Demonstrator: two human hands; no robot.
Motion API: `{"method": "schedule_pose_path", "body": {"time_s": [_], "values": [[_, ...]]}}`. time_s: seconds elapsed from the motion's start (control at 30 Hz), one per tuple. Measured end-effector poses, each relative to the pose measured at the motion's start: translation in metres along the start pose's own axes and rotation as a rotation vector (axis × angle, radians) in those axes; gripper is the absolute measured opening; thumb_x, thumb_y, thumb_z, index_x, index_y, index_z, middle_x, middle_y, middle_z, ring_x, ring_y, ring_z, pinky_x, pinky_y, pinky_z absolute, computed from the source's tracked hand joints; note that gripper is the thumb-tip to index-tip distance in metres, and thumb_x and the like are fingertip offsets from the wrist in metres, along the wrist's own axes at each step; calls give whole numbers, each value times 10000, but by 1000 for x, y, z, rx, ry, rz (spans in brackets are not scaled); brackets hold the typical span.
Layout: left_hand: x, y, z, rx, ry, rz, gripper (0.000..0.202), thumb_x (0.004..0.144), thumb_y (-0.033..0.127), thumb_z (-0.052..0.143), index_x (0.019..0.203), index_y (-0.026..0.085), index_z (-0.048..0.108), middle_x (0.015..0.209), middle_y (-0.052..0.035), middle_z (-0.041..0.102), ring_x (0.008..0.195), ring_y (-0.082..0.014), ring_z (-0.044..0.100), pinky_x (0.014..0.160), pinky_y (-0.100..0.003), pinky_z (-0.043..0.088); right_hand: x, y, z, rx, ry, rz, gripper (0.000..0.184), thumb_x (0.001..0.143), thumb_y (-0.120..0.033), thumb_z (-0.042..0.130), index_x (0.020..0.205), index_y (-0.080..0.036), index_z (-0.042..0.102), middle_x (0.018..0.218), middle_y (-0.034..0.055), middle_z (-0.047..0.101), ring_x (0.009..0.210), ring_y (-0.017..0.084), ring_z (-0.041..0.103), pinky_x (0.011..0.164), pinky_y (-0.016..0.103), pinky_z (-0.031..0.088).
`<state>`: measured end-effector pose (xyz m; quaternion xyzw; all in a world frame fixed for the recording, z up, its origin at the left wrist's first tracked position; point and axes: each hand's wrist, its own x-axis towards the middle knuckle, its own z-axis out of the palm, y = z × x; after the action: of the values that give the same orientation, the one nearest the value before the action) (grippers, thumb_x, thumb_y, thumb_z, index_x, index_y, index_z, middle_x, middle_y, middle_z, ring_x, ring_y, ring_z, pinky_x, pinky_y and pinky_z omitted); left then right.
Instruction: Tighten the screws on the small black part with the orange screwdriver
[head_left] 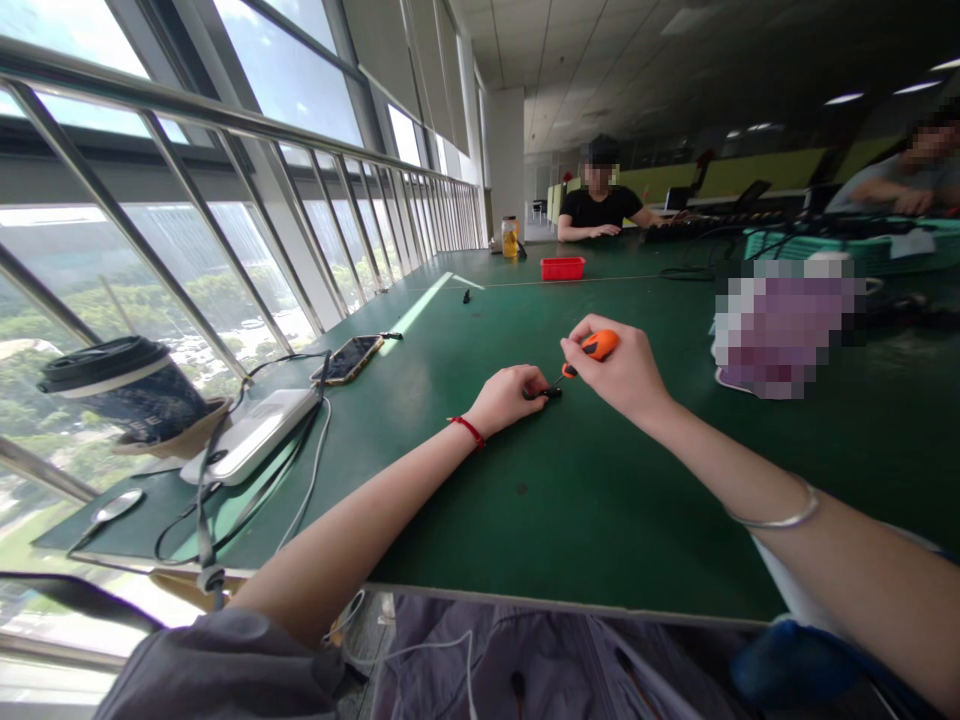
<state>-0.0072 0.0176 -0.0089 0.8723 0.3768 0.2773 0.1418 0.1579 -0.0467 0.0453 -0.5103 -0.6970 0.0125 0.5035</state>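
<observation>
My right hand (619, 368) is closed around a small screwdriver with an orange handle (598, 346), its tip angled down and left. The tip meets a small black part (546, 393) lying on the green table (570, 480). My left hand (506, 397) rests on the table with its fingers curled, pinching that black part from the left. A red string circles my left wrist and a thin silver bangle my right forearm.
At the left edge stand a lidded paper cup (127, 388), a white power bank (251, 432) with cables, a spoon (109, 512) and a phone (349, 358). A red tray (562, 268) and a jar (510, 237) sit farther back. Two people sit at the far end.
</observation>
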Motion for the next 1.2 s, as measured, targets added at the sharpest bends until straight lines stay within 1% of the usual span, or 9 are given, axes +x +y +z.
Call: {"method": "schedule_pose_path", "body": {"time_s": [0.13,0.2,0.27,0.37,0.47,0.57,0.67,0.87,1.2], "values": [[-1,1,0,23,4,16,109,720,206,597,817,174,632,831,-18,659,771,-150,603,694,-250,489,2,3,-5,30,84,-55,235,787,-370,495,602,-225,483,580,6,560,559,151,516,581,268,386],[-1,1,0,43,7,22,116,720,205,587,824,180,632,845,-19,658,795,-156,604,712,-255,491,4,8,-6,-4,124,-67,250,808,-386,482,621,-222,507,593,10,578,563,151,530,582,268,386],[-1,2,0,62,6,18,124,721,205,581,832,185,631,853,-20,658,812,-162,603,724,-262,492,6,17,-5,-106,103,-56,250,823,-415,483,692,-222,571,628,14,605,586,162,555,566,271,371],[-1,2,0,78,11,14,136,722,208,585,849,186,628,865,-22,658,829,-168,602,736,-268,492,9,34,0,-291,-57,-85,237,824,-445,509,817,-248,642,699,14,634,646,182,580,534,269,337],[-1,1,0,94,18,37,139,742,246,601,862,185,638,860,-21,656,832,-171,600,760,-276,484,10,51,5,-397,-297,-87,163,808,-344,538,880,-263,660,882,21,648,708,177,587,537,264,356],[0,0,1,120,7,63,162,783,313,597,863,188,661,853,-24,655,824,-173,596,774,-286,472,10,63,8,-400,-483,-71,160,781,-267,544,888,-265,663,916,24,640,739,178,594,561,272,395],[0,0,1,147,9,66,163,804,323,588,867,201,676,859,-21,659,834,-172,595,795,-288,463,10,70,10,-355,-565,-93,193,751,-281,577,924,-269,661,946,28,631,771,182,603,586,281,420],[0,3,-2,152,72,75,143,807,286,588,891,215,679,898,-17,676,883,-183,590,819,-294,454,7,68,17,-357,-587,-168,246,738,-403,621,949,-280,646,923,17,620,772,179,597,582,270,400],[-1,2,-2,81,102,77,133,784,312,629,839,198,670,868,-7,685,842,-170,602,795,-280,462,6,59,17,-432,-530,-273,135,829,-313,546,908,-250,635,899,18,608,716,151,561,545,242,340]]}}
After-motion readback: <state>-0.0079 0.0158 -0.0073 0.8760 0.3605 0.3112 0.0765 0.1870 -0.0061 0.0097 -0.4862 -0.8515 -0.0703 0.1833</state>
